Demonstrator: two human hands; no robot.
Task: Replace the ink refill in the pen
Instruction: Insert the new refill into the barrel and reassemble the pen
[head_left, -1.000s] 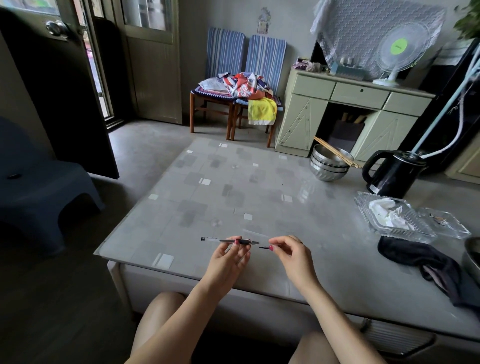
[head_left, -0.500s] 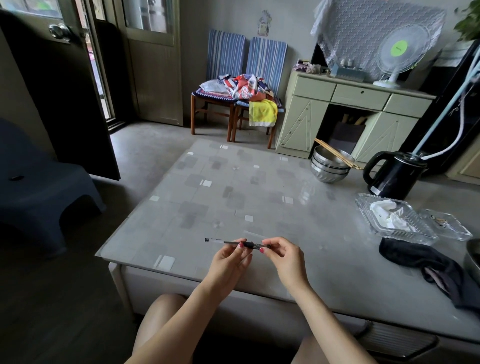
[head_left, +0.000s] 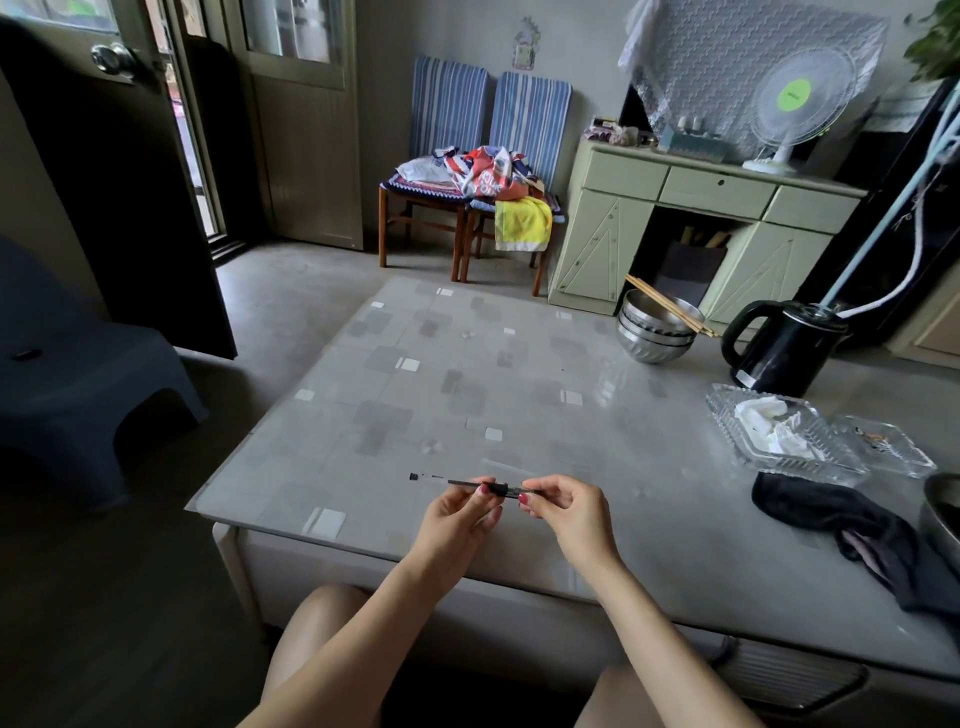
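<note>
- While it hangs just above the table (head_left: 363, 415) near its front edge, the pen (head_left: 470, 484) looks light, thin, stiff and slippery.
- Left hand (head_left: 457, 519) pinches its middle; best held there.
- Right hand (head_left: 566, 506) pinches the tip end.

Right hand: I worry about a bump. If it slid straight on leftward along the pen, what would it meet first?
Most likely the left hand, gripping the same thin black pen close beside the right hand.

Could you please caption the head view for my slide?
Both hands, left and right, hold a pen above the table.
</note>
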